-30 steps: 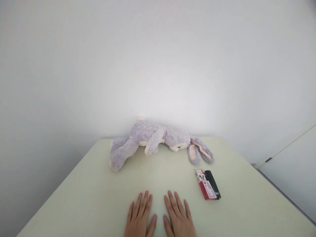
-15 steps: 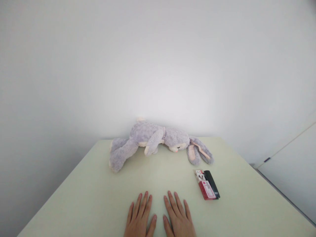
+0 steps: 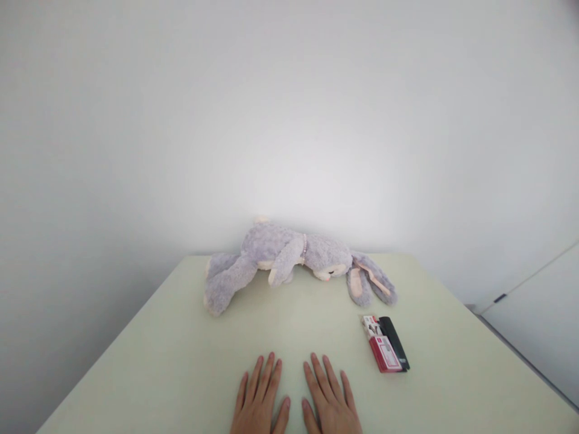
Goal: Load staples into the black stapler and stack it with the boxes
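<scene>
My left hand lies flat on the pale green table near its front edge, fingers stretched and holding nothing. Beside it my right hand rests palm down in the same way, also open, with a gap between the two thumbs. To the right of my right hand, apart from it, are a red and white box, a small white packet and a long black case, lying close together. A grey plush rabbit lies on its side beyond both hands, ears toward the right.
A plain white wall stands right behind the table's far edge, close to the plush rabbit's back. Off to the right, past the table's side edge, a white panel with a small dark fitting meets the floor line.
The whole view has shifted slightly, so everything appears a little further right and lower. Both hands stay flat on the table, and the objects keep their places.
</scene>
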`<state>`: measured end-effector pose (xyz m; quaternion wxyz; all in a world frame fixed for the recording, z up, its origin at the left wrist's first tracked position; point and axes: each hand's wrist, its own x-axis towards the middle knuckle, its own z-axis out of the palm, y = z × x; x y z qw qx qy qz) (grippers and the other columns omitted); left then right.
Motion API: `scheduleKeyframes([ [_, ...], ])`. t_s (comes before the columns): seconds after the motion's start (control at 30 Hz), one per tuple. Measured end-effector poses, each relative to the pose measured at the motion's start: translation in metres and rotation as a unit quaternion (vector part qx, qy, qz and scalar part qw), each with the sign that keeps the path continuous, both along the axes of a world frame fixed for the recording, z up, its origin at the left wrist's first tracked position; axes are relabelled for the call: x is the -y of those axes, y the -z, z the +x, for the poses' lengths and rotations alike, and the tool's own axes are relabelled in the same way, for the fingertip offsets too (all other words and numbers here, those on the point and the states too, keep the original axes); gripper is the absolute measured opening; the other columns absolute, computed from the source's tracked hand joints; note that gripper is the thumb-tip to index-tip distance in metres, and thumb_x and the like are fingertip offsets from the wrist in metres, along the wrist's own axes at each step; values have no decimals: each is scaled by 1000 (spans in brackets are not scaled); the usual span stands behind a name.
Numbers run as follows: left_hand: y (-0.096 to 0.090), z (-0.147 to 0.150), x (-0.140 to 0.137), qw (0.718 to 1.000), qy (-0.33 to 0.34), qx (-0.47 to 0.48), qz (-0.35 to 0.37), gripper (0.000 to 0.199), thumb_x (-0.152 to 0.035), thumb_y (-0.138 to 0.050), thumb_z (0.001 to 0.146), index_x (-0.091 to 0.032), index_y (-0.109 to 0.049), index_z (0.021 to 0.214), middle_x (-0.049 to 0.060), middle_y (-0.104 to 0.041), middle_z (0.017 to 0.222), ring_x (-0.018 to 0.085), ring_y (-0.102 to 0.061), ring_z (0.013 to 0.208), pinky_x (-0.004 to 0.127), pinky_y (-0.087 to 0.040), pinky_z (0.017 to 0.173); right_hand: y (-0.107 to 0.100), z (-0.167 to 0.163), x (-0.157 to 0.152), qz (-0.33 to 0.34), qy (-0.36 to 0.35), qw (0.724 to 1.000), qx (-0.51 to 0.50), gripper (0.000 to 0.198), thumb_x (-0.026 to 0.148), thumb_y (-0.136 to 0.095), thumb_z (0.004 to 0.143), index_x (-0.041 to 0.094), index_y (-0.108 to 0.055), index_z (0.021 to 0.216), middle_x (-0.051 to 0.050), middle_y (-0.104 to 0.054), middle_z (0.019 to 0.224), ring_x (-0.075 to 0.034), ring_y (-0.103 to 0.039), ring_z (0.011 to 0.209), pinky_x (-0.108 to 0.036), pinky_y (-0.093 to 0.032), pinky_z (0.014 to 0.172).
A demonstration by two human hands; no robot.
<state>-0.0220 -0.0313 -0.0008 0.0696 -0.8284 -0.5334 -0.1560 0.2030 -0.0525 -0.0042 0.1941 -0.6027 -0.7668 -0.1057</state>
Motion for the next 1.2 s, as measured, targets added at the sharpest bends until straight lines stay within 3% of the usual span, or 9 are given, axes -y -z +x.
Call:
scheduleKeyframes([
  [0.2,4,-1,-1,1000,-5,-12,-6,66,-49,-44,100,-37,-18,160,-2,-35,163,28,-42,146,46,-35,115,11,-13,1,14,44,998,-35,81,33,-49,91,40,-11,162,2,-40,159,-34,-50,140,-61,-34,114],
  [0.47,-2,1,1,1000,0,-4,17,68,-47,-46,100,-35,-19,161,-1,-36,164,27,-40,148,45,-33,116,-5,9,0,-27,-27,999,-7,75,45,-48,96,39,-12,162,3,-37,159,-31,-52,138,-51,-46,106],
  [1.2,-1,-1,-1,1000,-2,-31,-5,66,-48,-41,102,-35,-15,161,-1,-32,164,27,-41,147,49,-39,114,-9,7,-1,-16,-37,999,-28,79,41,-52,93,37,-12,162,1,-38,158,-34,-54,136,-52,-47,104],
])
